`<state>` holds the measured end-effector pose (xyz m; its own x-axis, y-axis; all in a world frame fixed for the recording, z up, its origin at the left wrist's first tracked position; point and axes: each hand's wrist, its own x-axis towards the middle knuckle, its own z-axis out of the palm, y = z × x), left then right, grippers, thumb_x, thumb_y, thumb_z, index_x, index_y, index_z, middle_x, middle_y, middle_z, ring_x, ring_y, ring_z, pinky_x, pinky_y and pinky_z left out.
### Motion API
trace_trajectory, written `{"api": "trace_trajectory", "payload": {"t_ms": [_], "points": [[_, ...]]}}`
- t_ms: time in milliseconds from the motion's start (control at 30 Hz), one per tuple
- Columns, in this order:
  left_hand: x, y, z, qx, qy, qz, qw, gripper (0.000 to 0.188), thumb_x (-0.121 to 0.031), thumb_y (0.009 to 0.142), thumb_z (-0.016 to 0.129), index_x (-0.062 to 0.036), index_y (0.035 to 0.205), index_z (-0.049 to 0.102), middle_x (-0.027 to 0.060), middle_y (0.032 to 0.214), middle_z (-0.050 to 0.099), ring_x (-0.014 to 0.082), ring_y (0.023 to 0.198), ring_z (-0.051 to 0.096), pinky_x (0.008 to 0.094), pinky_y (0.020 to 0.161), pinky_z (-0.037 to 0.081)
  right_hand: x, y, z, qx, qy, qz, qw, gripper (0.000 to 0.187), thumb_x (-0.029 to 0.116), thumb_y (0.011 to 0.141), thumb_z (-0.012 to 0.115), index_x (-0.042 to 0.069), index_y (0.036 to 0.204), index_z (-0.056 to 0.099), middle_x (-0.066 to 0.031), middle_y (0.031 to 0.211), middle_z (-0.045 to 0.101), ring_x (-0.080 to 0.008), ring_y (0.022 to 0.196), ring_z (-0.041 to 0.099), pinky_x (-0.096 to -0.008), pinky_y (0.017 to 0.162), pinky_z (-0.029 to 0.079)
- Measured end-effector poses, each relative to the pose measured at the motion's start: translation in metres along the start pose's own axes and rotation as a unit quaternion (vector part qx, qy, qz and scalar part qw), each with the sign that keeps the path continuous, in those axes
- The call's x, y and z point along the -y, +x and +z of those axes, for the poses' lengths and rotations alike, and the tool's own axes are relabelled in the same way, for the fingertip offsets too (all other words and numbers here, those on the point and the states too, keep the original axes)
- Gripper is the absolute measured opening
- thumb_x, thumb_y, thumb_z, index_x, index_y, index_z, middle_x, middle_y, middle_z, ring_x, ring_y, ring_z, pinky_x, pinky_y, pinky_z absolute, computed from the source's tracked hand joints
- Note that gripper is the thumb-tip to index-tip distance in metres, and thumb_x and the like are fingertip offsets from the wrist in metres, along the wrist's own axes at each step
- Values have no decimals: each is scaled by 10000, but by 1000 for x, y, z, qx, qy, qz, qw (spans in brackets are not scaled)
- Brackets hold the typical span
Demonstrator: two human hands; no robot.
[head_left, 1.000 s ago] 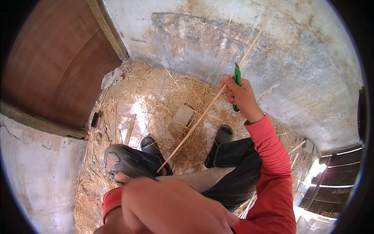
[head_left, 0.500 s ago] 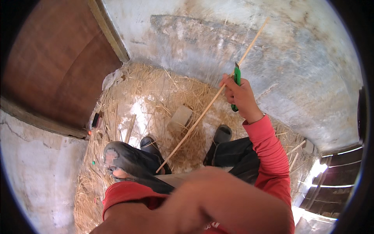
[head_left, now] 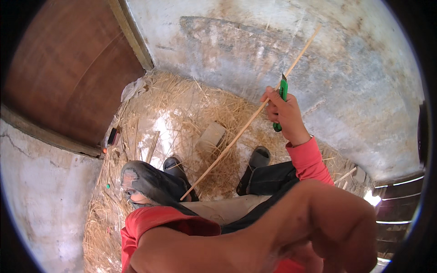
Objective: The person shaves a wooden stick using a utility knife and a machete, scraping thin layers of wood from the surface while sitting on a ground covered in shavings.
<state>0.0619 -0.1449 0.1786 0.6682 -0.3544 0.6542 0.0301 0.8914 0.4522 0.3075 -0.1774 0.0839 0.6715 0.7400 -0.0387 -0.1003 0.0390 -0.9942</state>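
Note:
My right hand is closed round a green box cutter and a long, thin wooden stick. The cutter points away from me with its blade out, crossing the stick just above my fingers. One end of the stick reaches up in front of the wall; its lower end comes down by my left leg. My left hand is raised close to the view at the lower right, covering part of my right sleeve. Its fingers bend downward and their tips are hidden, so whatever it may hold does not show.
Straw litters the floor around my feet in dark slip-on shoes. A pale block lies between them. The stained wall rises ahead, a brown door panel at left. A small black object lies near the door frame.
My left hand has swung to the right and come nearer the view. My right hand, with the cutter and stick, has shifted only slightly to the right.

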Motion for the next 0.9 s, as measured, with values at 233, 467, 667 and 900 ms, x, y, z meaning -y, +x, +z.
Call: {"api": "trace_trajectory", "payload": {"t_ms": [233,467,667,900], "points": [[11,7,14,31,-29,-1,999,266,-185,968,611,-26,1180,627,180,1269,495,290,1211,498,422,1054,391,-6,1,2,12,-7,-7,1000,386,394,1032,632,30,903,629,83,578,301,-50,478,283,-261,469,219],[11,12,19,44,-39,0,998,267,-182,961,618,-31,1182,613,175,1262,491,288,1209,488,423,1059,379,-4,-2,-2,11,-5,3,1000,388,396,1032,632,29,905,628,86,576,304,-48,482,290,-258,468,226],[7,10,20,43,-38,5,998,270,-178,955,625,-36,1183,601,170,1256,488,285,1206,480,424,1064,369,-4,-1,0,10,7,4,1000,381,370,1048,619,22,897,662,81,559,350,-37,476,277,-254,463,220],[3,7,21,43,-39,11,998,276,-174,948,633,-41,1185,586,165,1249,484,283,1204,471,425,1069,357,-4,-2,1,12,-3,5,1000,382,384,1035,633,28,895,643,85,570,321,-45,473,283,-257,464,221]]}}
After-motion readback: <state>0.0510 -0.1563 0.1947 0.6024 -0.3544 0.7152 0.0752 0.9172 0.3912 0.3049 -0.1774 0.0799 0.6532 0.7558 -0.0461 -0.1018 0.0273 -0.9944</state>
